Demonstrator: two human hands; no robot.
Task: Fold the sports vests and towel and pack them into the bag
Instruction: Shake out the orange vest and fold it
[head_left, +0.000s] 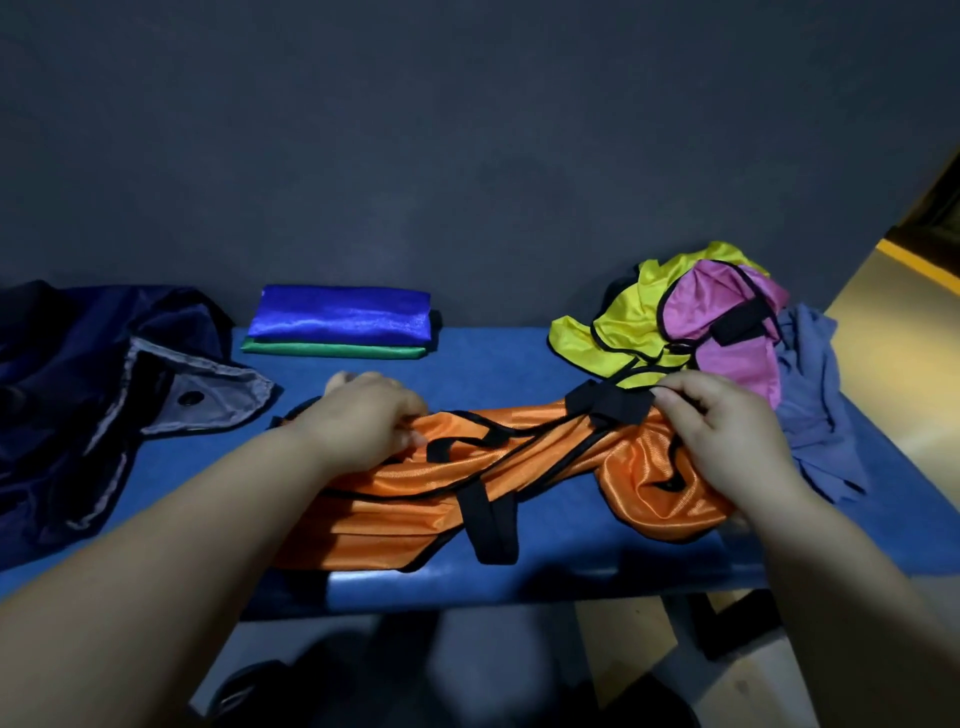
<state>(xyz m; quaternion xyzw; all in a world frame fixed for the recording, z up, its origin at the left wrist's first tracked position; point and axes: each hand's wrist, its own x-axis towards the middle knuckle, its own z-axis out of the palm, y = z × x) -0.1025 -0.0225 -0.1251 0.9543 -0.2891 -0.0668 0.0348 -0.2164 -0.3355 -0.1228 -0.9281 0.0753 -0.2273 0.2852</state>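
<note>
Grips the left end of the crumpled orange vest (467, 488) on the blue bench (493, 358) with the left hand (358, 421), pinches its black strap (608, 402) with the right hand (711, 436). Beyond, left to right: dark bag (62, 364) slumped open, folded blue vest (340, 317) atop folded green vest (332, 351), then heaped yellow vest (623, 322), pink vest (711, 306), towel (810, 405).

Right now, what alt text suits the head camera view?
A left hand and right hand grip a crumpled orange vest on a blue bench. Behind lies a folded blue vest atop a green vest; a dark bag at left; a yellow vest, pink vest and towel heaped at right.
</note>
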